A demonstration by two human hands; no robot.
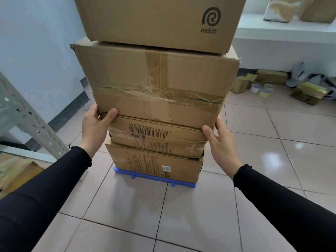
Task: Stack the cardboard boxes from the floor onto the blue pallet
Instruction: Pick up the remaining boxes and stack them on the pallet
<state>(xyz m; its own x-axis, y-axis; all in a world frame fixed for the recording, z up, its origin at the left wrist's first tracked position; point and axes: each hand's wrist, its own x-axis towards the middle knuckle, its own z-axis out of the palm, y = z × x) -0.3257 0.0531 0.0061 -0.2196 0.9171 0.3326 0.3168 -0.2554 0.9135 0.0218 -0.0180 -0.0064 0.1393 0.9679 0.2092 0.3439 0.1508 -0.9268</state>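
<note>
With four boxes up, we clamp left hand (pixel 95 124) and right hand (pixel 221 140) on the large taped brown cardboard box (pixel 158 84), squaring it over the blue plastic pallet (pixel 145 176).

Clearance around stack (pixel 156 99) on pallet (pixel 145 176)

Open tiled floor (pixel 163 215) in front and to the right. Left side narrowed by slotted metal rack (pixel 27 117) and wall (pixel 36 42). Far right floor cluttered with tape rolls (pixel 261 89) and small boxes (pixel 307 91) along the wall. Both lower side corners of the large box occupied by left hand (pixel 96 124) and right hand (pixel 221 140).
</note>
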